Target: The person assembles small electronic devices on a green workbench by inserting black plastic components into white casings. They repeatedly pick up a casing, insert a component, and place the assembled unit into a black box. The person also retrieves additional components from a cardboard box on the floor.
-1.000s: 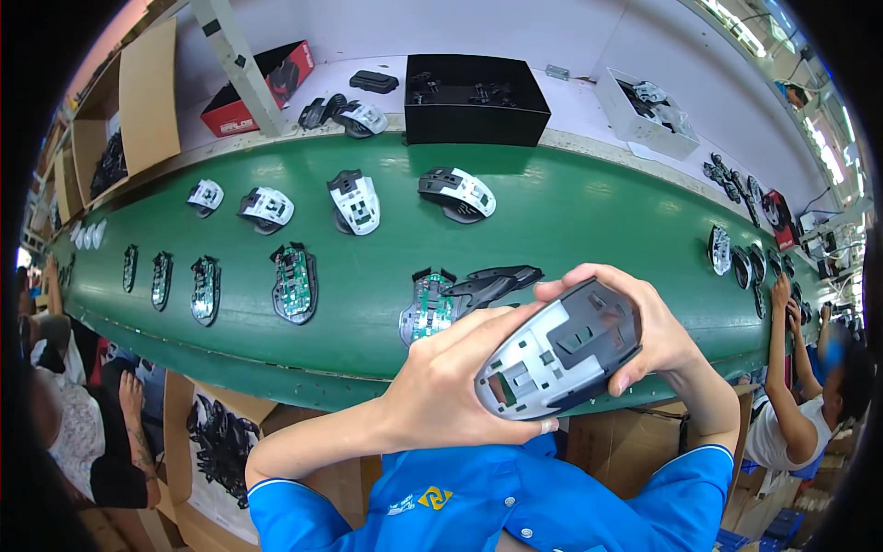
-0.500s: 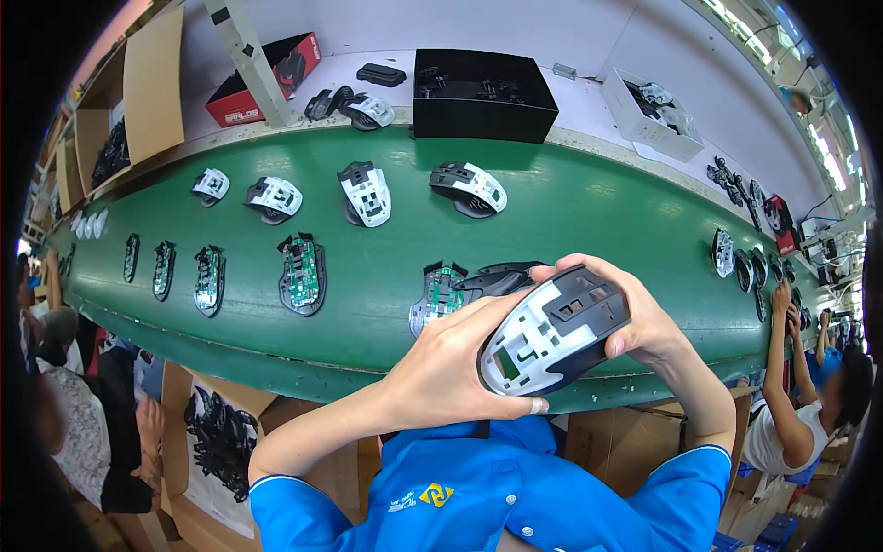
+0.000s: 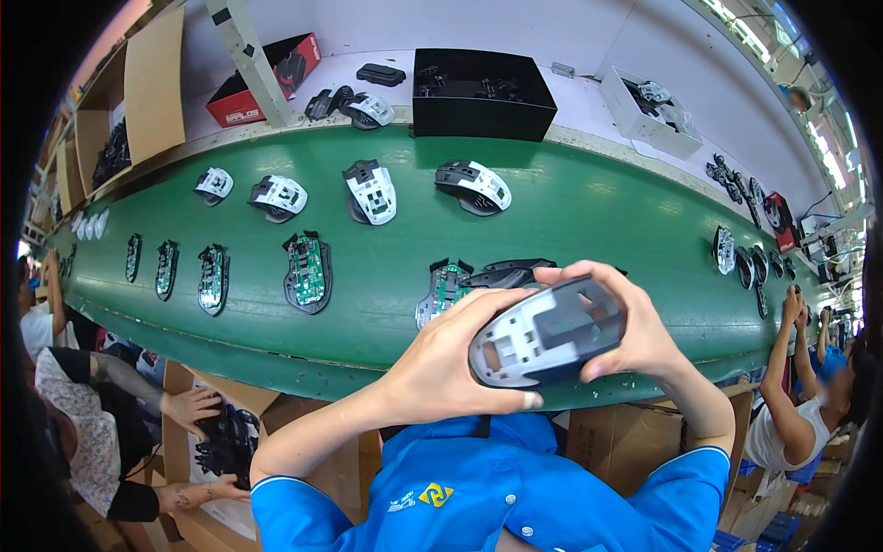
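Note:
A grey-and-white computer mouse shell (image 3: 526, 339) is held over the belt's near edge, slightly smeared by motion. My left hand (image 3: 441, 354) grips its left, white end, with the thumb along the near side. My right hand (image 3: 639, 327) is wrapped round the dark end, fingers on the far side and thumb on the near side. Just beyond my left hand, a mouse base with a green circuit board (image 3: 445, 281) lies on the belt, partly hidden. Next to it rests a black shell part (image 3: 511, 273), also partly covered by my hands.
Across the green belt (image 3: 589, 202) lie white-and-black mouse shells (image 3: 372, 193) and several circuit-board bases (image 3: 307, 273). A black box (image 3: 485, 121) and a white box (image 3: 655, 124) stand behind. At left, a person's hands (image 3: 193, 408) reach into a carton of black parts (image 3: 228, 446).
The mouse shell in my hands has moved slightly left and tilted. Parts on the belt have shifted a little right. The person at left has brought both hands to the carton.

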Demonstrator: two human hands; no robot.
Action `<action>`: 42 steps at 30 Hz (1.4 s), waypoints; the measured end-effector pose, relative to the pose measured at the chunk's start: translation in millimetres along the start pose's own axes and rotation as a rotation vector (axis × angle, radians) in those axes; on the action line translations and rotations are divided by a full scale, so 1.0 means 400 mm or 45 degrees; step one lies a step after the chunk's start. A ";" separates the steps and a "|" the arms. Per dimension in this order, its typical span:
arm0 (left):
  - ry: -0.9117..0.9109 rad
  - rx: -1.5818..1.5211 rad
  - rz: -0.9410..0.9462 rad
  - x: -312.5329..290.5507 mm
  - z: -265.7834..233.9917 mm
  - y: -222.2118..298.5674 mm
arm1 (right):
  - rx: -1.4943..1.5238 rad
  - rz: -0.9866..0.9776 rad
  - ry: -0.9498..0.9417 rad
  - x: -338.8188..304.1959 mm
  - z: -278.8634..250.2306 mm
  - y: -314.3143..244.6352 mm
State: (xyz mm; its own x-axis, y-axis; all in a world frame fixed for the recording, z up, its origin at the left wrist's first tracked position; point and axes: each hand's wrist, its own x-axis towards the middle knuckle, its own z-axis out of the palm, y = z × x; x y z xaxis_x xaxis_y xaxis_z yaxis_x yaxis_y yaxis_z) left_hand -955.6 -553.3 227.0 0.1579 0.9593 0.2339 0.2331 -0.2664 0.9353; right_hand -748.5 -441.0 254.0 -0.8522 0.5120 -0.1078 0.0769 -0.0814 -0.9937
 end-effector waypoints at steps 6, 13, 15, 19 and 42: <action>0.053 -0.414 -0.291 -0.008 0.017 -0.003 | -0.187 -0.187 -0.072 0.000 0.019 0.014; -0.176 -0.910 -0.853 0.003 -0.065 -0.010 | -0.294 -0.001 -0.087 0.048 0.024 -0.001; -0.186 -1.267 -0.778 -0.031 -0.108 -0.037 | -0.573 -0.076 -0.387 0.111 -0.021 -0.071; 0.037 -2.059 -0.597 -0.127 -0.162 -0.142 | -0.754 -0.180 0.258 0.385 -0.172 -0.100; 0.190 -1.773 -0.781 -0.028 -0.288 -0.202 | -0.485 0.063 -0.097 0.633 -0.138 -0.129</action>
State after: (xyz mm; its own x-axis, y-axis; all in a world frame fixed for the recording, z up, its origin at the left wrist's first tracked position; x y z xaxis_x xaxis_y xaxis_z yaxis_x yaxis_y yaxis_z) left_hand -1086.8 -532.0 179.6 0.2609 0.9087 -0.3260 -0.8474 0.3773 0.3735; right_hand -939.7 -259.8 276.3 -0.8774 0.4495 -0.1679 0.2936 0.2260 -0.9288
